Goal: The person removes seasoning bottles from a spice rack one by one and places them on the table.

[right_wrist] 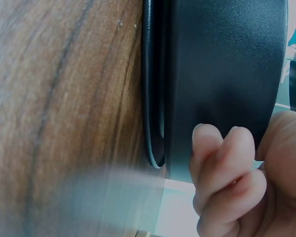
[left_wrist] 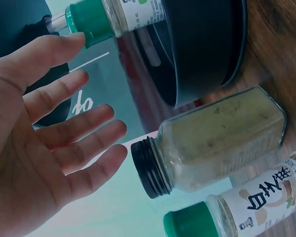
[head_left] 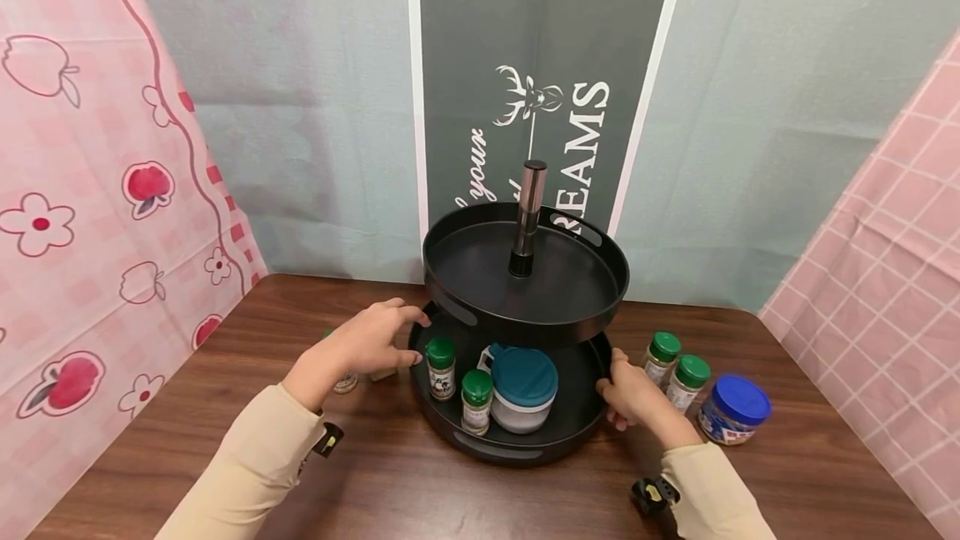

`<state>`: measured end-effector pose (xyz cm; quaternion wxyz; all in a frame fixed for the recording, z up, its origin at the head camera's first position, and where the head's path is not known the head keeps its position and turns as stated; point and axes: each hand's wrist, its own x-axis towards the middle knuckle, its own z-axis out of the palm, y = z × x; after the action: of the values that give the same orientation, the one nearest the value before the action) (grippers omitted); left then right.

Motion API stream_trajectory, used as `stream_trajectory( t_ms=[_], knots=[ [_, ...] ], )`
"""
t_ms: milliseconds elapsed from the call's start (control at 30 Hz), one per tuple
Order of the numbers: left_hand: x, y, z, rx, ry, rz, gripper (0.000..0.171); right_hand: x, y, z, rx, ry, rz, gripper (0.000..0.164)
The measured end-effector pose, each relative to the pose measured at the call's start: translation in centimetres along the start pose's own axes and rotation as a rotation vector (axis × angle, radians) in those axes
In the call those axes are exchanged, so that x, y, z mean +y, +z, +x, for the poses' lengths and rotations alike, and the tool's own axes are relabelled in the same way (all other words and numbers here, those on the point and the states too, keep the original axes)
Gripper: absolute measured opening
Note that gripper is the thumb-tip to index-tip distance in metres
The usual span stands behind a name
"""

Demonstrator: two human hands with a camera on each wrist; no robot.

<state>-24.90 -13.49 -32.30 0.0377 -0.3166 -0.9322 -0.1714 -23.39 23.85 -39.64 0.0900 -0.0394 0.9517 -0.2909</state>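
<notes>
Thumb and fingers of my right hand (head_left: 636, 392) pinch the rim of the lower tray (head_left: 562, 446) on the table (head_left: 375, 473), presumably steadying it; my left hand (head_left: 372, 340), fingers wide, hangs beside a green-capped jar (head_left: 441, 377) inside.

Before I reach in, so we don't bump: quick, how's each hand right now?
Left hand: open, holding nothing.
Right hand: closed, holding the lower tray.

1 black round two-tier stand (head_left: 525, 328); 5 green-capped clear spice jars (head_left: 441, 371), i.e. 2 in stand's btm tier (head_left: 579, 383), 2 R of stand, 1 L. 1 teal-lidded white round tub (head_left: 525, 388) in btm tier, 1 blue-lidded clear round jar (head_left: 733, 411) R of stand, 1 black-capped square clear jar (left_wrist: 222, 143) L.
</notes>
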Motion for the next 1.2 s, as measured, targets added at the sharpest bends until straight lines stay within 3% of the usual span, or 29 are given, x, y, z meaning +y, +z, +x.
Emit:
stream_trajectory(
  t_ms=[233,800,1200],
  knots=[
    [0.7,0.2,0.3,-0.036,0.006,-0.02,0.044,0.0,0.0,0.0,-0.003,-0.001,-0.004,0.067],
    [1.7,1.1,0.9,-0.018,0.089,-0.031,0.042,0.1,0.1,0.1,-0.002,-0.005,-0.006,0.067],
    [2.1,2.0,1.6,-0.036,0.093,-0.03,0.041,0.1,0.1,0.1,0.002,0.0,-0.011,0.067]
  ],
)
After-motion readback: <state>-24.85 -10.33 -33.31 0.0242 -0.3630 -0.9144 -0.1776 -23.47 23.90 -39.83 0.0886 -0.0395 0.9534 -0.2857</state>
